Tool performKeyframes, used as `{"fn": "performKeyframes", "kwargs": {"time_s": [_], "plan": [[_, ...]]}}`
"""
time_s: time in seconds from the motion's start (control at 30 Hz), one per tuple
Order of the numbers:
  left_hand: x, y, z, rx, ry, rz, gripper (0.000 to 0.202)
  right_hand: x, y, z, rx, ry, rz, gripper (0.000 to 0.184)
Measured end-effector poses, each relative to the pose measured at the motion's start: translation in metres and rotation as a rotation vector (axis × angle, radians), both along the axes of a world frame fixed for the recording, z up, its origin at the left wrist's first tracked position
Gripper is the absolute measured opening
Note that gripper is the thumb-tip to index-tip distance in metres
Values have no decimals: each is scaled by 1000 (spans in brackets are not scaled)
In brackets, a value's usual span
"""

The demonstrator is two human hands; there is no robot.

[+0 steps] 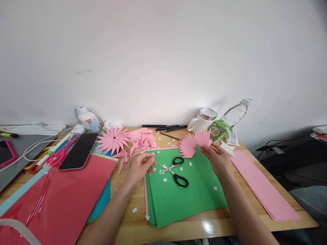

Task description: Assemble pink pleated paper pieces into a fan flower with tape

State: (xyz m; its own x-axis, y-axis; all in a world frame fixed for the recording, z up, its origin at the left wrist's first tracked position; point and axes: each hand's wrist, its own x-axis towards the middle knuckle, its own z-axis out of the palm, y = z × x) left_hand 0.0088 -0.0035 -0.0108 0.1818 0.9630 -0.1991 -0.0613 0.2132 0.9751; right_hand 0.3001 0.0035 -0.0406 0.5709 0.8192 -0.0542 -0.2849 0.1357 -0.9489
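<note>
My right hand (220, 159) grips the end of a pink folded-paper fan (190, 145) with many pointed tips, which curves leftward above the green paper. My left hand (143, 166) hovers over the left edge of the green paper, its fingers curled in toward the thumb. Whatever those fingers may hold is too small to make out. Between the hands, black-handled scissors (176, 172) lie with spread blades on the stack of green paper (189, 200), among small white paper squares (165, 180). A clear ring, perhaps a tape roll, is partly hidden behind my left hand.
A finished pink paper rosette (114, 137) and loose folded pink pieces (143, 140) lie at back left. Nearby are a phone (79, 151), pink scissors (61, 153) and red sheets (61, 194). Markers, a white mug (203, 119), a water bottle (236, 112) and pink strips (265, 185) stand or lie around.
</note>
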Motion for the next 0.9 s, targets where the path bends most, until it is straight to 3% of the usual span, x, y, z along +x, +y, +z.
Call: {"fn": "performKeyframes", "kwargs": {"time_s": [0.17, 0.27, 0.47, 0.7, 0.77, 0.9], "plan": [[0, 0, -1, 6, 14, -36, 35, -27, -10, 18, -39, 10, 212, 41], [-1, 0, -1, 11, 14, -58, 34, -52, -13, 27, -48, 123, 331, 39], [1, 0, 2, 117, 5, -53, 31, -104, -18, 29, -168, 272, 681, 33], [1, 0, 3, 204, 201, 0, 25, -134, -17, 18, -195, 231, 795, 42], [-3, 2, 2, 224, 226, 88, 21, -134, -12, 18, -175, 190, 743, 38], [-18, 11, -5, 356, 343, 383, 12, -129, 2, 20, -163, 65, 624, 43]]}}
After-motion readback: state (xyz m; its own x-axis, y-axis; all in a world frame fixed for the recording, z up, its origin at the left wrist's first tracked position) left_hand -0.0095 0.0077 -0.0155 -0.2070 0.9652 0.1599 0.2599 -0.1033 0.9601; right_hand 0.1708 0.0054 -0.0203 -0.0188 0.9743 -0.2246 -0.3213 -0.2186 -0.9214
